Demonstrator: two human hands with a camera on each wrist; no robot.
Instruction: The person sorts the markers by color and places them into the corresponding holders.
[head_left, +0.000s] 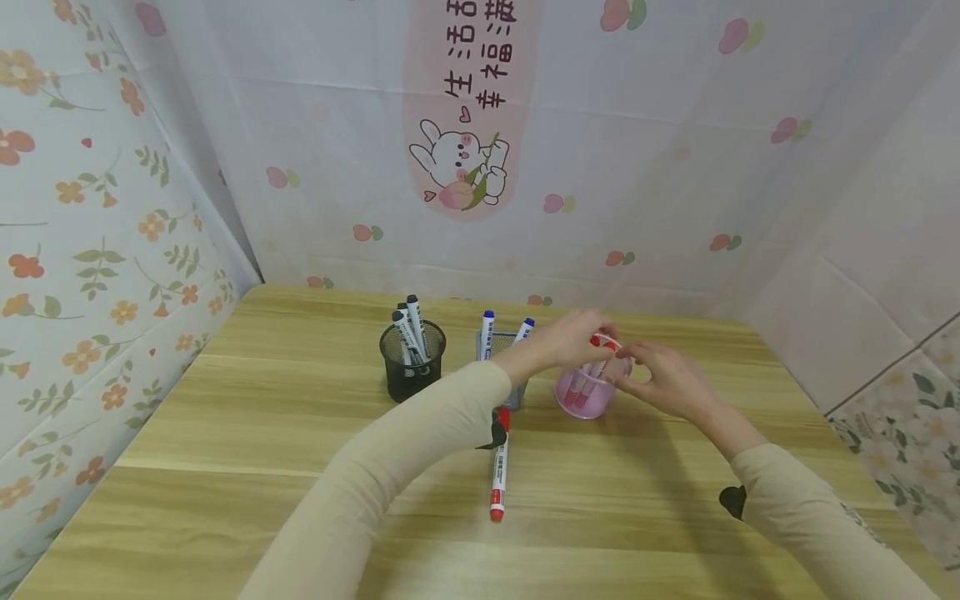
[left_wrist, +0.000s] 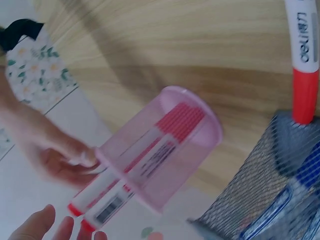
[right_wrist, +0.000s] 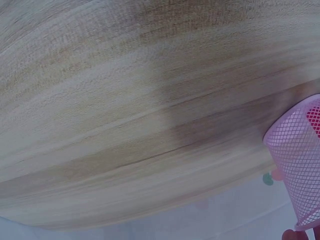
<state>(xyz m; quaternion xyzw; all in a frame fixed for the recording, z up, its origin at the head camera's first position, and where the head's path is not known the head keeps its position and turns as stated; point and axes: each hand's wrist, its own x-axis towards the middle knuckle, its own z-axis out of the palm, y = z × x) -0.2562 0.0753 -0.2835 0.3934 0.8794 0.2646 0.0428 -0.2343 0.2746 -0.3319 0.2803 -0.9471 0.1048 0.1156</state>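
Note:
A pink mesh pen holder [head_left: 583, 403] stands upright on the wooden table, with red-capped markers [left_wrist: 115, 200] inside it. My right hand [head_left: 667, 379] pinches its rim between thumb and fingers, from the right side. Over the holder's top, my left hand [head_left: 573, 337] reaches in from the left. Its fingertips [left_wrist: 35, 225] appear in the left wrist view close to the marker ends, loosely bent and apart from them. In the right wrist view only a fingertip shows beneath the holder's rim. A red marker [head_left: 498, 479] lies on the table below my left forearm.
A grey mesh holder [left_wrist: 250, 185] with blue-capped markers stands left of the pink one, partly hidden by my left arm. Further left is a black mesh holder [head_left: 411, 385] with black-capped markers. A patterned cloth [head_left: 337, 142] hangs behind the table.

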